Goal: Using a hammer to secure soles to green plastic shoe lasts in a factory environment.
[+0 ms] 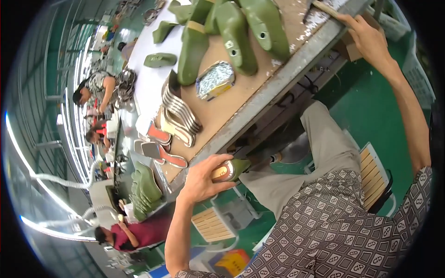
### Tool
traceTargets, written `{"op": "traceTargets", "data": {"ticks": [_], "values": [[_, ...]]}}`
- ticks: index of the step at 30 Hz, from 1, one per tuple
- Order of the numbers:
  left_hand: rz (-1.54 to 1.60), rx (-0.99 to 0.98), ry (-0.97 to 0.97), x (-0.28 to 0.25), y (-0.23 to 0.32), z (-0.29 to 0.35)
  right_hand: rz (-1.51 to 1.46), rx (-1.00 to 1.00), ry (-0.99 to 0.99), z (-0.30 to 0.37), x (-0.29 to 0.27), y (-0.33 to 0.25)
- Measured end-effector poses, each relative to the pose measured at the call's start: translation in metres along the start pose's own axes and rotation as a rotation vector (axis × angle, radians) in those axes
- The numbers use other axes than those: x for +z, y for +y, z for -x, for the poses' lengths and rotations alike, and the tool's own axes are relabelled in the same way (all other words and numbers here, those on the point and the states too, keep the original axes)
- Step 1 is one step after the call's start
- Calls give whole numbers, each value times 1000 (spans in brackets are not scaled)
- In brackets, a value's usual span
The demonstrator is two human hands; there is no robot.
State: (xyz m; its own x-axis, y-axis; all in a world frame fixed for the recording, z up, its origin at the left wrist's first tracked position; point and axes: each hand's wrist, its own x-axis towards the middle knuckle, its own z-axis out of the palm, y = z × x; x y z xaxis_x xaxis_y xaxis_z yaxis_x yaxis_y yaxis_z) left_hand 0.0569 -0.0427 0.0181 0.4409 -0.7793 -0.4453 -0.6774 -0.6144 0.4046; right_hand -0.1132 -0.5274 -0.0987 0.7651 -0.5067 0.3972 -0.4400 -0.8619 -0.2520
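Note:
Below the bench's front edge, my left hand grips a green shoe last, with a tan and brown sole piece showing along it beside my fingers. At the upper right, my right hand is closed round the light wooden handle of a hammer. The hammer's dark head lies over the bench edge among white scraps and is partly cut off by the frame. Nearest to my left hand on the bench are orange-red and grey sole pieces and a stack of curved striped insoles.
Several green lasts lie across the workbench. Among them sits a small tub of silvery nails. More green lasts stand at the left end. Slatted stools are below, a pale crate at right. Other people work at left.

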Motion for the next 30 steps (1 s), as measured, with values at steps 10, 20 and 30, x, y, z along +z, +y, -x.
{"op": "traceTargets", "data": {"ticks": [10,20,30], "values": [[-504,-90,273,13,-6,49,-929,89,-255,96,-60,-117],[-363,103,440,22,-31,31,-1118,-300,-793,28,-44,-221],[-383,174,454,17,-38,29,-1089,-359,-315,45,-26,-229]]}}
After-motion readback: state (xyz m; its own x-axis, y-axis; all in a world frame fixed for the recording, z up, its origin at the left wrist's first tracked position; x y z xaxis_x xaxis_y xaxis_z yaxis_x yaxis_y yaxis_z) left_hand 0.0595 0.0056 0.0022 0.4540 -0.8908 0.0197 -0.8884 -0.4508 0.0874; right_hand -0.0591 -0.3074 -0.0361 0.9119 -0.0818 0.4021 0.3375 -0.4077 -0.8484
